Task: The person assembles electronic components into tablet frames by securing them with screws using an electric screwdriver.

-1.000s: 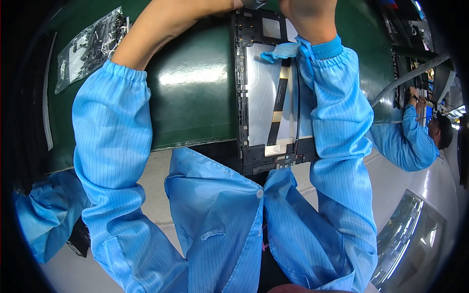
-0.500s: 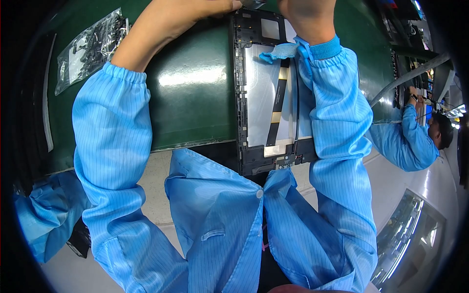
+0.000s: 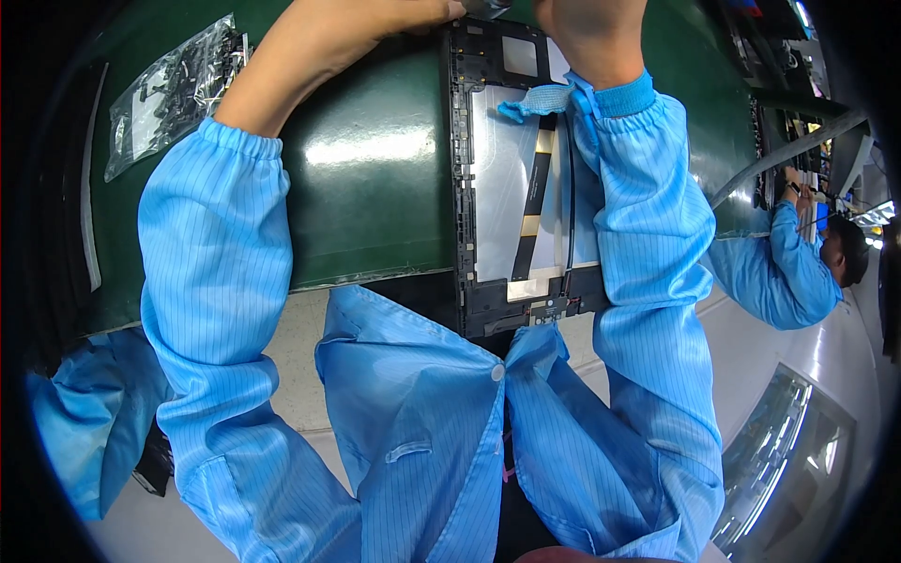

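Observation:
A tablet-like device without its cover (image 3: 497, 188), black-framed with a silver plate, lies on the green table and juts past its near edge toward my lap. A dark ribbon strip (image 3: 533, 202) runs down the plate. My left hand (image 3: 375, 23) reaches over the device's far left corner, its thumb beside a small dark shiny object (image 3: 486, 7) that is cut off by the picture's top edge. My right hand (image 3: 593, 38) is over the far right part of the device. The fingers of both hands are mostly out of the picture, so what they grip is hidden.
A clear plastic bag of small black parts (image 3: 174, 98) lies at the far left of the green table (image 3: 375, 206). A blue wrist band (image 3: 540, 99) hangs from my right cuff over the device. Another person in blue (image 3: 793, 263) works at the right, and a blue sleeve (image 3: 94, 413) shows at left.
Almost nothing differs. At the top edge, the dark object by my left thumb has shifted very slightly; my arms and the device hold their places.

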{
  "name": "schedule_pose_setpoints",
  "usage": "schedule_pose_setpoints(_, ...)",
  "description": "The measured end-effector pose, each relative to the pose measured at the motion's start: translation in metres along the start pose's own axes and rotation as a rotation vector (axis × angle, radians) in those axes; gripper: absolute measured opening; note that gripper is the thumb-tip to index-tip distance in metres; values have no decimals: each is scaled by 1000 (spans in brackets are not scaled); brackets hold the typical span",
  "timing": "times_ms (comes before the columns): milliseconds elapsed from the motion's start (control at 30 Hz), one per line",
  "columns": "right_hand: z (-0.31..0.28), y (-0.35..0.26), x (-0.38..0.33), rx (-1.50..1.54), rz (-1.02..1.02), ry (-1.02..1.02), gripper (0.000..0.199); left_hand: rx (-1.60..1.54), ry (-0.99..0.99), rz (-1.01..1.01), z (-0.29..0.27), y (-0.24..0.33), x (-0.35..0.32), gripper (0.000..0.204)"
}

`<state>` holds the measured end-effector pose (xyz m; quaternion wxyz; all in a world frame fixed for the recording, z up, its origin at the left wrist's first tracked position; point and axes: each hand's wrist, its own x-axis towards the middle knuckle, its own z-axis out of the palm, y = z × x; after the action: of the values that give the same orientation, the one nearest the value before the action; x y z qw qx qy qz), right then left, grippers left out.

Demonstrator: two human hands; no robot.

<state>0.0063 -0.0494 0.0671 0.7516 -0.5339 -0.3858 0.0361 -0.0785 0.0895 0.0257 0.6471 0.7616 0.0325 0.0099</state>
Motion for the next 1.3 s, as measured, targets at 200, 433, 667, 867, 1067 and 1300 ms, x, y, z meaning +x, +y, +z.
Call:
schedule_pose_setpoints(200,0,0,-1,-5,-16,-14,23,-7,-1,-3,1,1,0,18)
schedule_pose_setpoints(433,2,4,2,-15,-39,-54,16,-72,-5,30,3,2,-2,17)
schedule_pose_setpoints(667,10,3,5,-33,-23,-74,11,-4,16,-12,2,-2,0,15)
schedule_pose_setpoints(867,8,0,9,-116,14,-72,8,-5,21,-29,2,-2,5,16)
schedule_pose_setpoints(1067,19,0,5,-170,37,-30,11,210,-24,113,-19,-52,22,23)
schedule_pose_setpoints(1300,15,15,-3,-55,77,-22,10,34,-24,82,-4,-43,6,26)
